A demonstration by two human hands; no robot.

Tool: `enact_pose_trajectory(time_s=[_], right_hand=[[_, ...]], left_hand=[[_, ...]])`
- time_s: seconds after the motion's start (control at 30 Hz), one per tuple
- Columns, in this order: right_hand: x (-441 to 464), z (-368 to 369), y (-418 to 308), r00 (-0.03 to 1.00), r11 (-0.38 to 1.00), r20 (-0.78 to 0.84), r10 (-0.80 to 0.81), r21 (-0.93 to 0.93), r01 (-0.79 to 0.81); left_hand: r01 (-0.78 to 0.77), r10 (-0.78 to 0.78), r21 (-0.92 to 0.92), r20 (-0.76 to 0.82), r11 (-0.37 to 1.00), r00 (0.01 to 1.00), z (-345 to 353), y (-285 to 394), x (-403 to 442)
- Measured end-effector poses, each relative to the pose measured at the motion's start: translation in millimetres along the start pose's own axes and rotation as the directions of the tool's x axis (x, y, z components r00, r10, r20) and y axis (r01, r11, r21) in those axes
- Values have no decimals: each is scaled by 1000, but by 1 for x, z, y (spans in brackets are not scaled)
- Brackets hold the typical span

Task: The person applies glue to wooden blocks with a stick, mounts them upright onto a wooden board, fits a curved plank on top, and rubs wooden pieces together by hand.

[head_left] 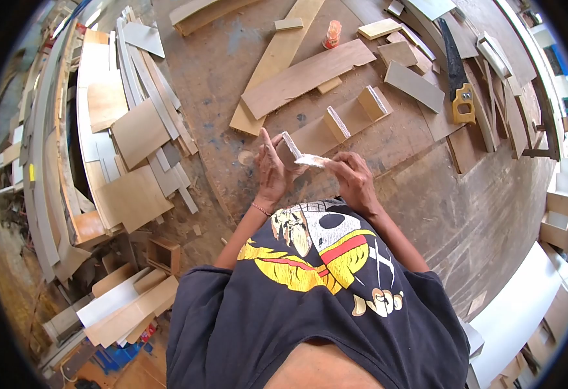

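Observation:
A long wooden board with upright divider pieces (316, 137) lies on the work table, white paste along the dividers' top edges. My left hand (272, 172) is against its near left end, some fingers pointing up along the outer side of the end upright and the thumb side by its base. Pinched in my right hand (354, 180) is a thin spreading stick (313, 161) coated in white paste. Its tip meets the pasted edge of the end upright, close to my left hand. The stick's gripped end is hidden by my fingers.
Behind the work lie a loose plank (306, 78) and a small orange-labelled bottle (332, 35). A handsaw (459, 84) with a yellow handle rests at the right among offcuts. Stacked boards (135, 194) line the left, and a white sheet (520, 318) is at lower right.

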State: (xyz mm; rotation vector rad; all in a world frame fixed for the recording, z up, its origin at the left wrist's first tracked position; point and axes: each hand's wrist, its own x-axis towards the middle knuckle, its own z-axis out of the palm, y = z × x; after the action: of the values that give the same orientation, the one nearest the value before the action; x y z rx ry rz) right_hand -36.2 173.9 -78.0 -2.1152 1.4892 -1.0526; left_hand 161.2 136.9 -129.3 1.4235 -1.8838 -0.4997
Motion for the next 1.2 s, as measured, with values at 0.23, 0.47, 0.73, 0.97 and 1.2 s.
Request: enact_pose_trajectory(time_s=[0.23,0.47,0.73,0.97,1.2], right_hand=[[1,-9,-9,996,993,-27,90,77,-87],[21,11,-3,995,999,-90,46,-2,-47],[-12,-6,-1,999,999,-25,36,-17,-37],[19,3,-10,997,998,-83,2,-65,-7],[52,4,-13,989,964,28,-144,-222,147]], left_hand=[[-25,25,11,-7,1000,1000,-3,3,1],[-11,11,5,0,1000,1000,-1,1,1],[-10,10,-26,22,1000,1000,-1,-3,-1],[20,-20,-44,7,999,1000,1,-1,-1],[-14,14,12,-7,1000,1000,1,1,1]])
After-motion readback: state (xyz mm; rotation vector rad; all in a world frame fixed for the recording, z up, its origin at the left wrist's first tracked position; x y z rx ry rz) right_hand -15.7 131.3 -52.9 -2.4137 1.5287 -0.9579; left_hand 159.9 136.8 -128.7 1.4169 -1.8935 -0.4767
